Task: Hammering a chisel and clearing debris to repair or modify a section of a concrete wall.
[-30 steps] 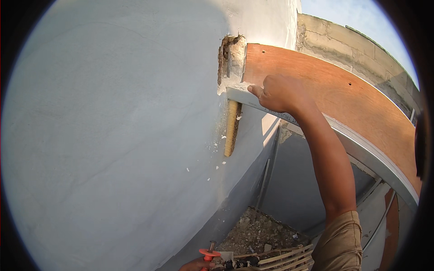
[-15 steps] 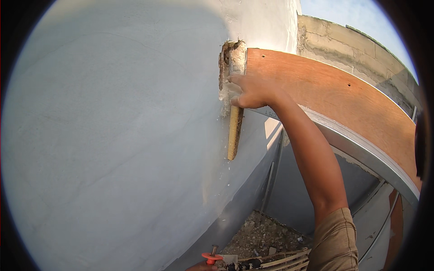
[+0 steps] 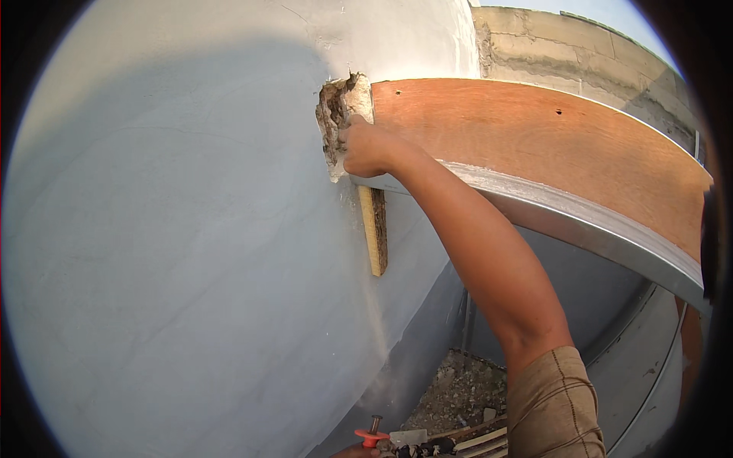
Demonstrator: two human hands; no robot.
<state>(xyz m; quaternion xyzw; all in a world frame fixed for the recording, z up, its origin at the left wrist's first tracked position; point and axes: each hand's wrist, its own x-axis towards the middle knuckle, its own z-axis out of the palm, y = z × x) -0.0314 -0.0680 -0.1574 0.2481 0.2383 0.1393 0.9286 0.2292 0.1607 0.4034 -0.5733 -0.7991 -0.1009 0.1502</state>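
right hand (image 3: 368,149) at the broken hole (image 3: 331,120) in the blue-grey wall (image 3: 175,259), back of hand toward camera; fingers curled in at the hole's lower right part, but whether they grip anything cannot be told. forearm crosses in front of the metal channel (image 3: 569,220), which runs along the lower edge of the reddish-brown wood board (image 3: 527,126); the board's left end meets the hole's right side. a yellowish strip with a rough dark side (image 3: 373,233) points downward just below the hand. left hand (image 3: 356,452) at the lower edge, mostly cut off, fingers closed round a chisel-like tool (image 3: 372,438) beneath its orange guard, metal end up. nearby: rubble (image 3: 458,391) and pale slats (image 3: 486,443) on the ground side, lower right.
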